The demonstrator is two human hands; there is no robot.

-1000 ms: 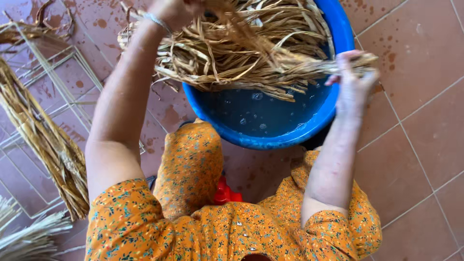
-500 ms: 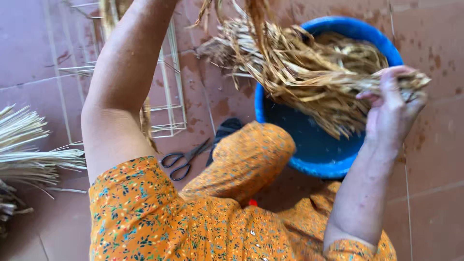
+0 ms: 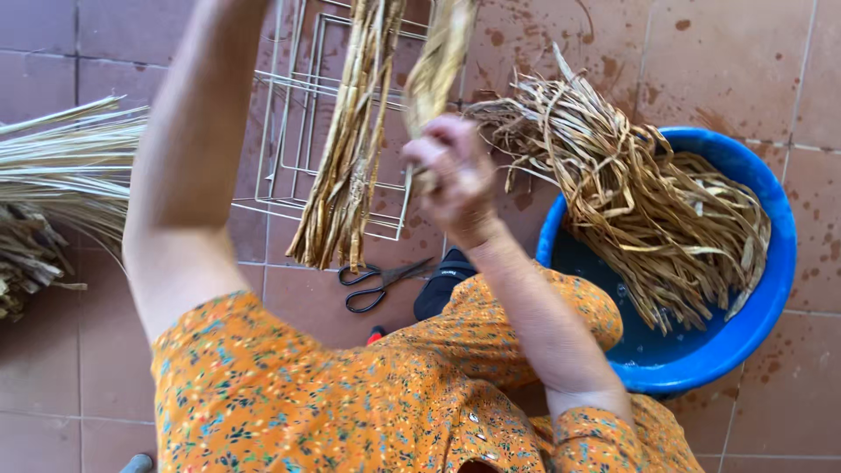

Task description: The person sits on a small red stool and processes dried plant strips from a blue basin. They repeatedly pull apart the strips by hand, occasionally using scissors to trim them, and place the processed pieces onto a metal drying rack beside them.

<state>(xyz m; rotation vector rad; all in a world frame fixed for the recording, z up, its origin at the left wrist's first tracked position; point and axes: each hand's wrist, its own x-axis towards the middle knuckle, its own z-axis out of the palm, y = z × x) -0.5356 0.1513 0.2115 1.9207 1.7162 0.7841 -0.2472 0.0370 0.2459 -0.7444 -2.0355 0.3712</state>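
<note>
Swinging away from the blue tub, our right hand (image 3: 451, 180) now sits up at centre frame, and the strips it held over the water half a second ago are lifted clear.

We see the right hand closed in a fist around a hanging strand of dried straw strips (image 3: 438, 61), which runs up toward twelve o'clock and out of frame. Just beside it at eleven o'clock dangles a thicker bundle of strips (image 3: 346, 175), over the white wire rack (image 3: 298, 105) on the tiled floor. Our left arm rises out of the top edge, so we cannot tell what that hand grips. Black scissors (image 3: 381, 285) lie below the bundle. At three o'clock the blue tub (image 3: 771, 307) holds a heap of soaked strips (image 3: 648, 193). Pale straw (image 3: 61, 158) fans out at nine o'clock.
</note>
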